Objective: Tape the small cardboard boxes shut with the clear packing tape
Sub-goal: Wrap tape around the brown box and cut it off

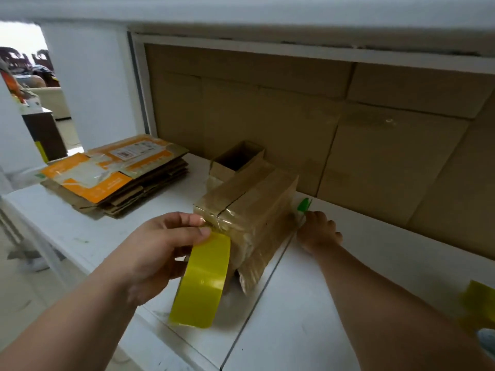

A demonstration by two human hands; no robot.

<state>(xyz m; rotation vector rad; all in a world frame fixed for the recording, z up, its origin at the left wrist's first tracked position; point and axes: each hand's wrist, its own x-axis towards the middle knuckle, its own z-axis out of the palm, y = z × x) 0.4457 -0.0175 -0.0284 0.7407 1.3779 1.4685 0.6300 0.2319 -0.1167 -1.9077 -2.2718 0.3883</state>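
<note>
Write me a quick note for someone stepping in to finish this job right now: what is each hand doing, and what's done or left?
Left hand: grips the yellowish tape roll, its strip running onto the near end of the cardboard box.
Right hand: at the box's far side on the white table, fingers curled beside a green object; what it holds is unclear.
Done: tape already covers the box's top and sides.
Left: cut the strip; the open small box behind is untaped.
</note>
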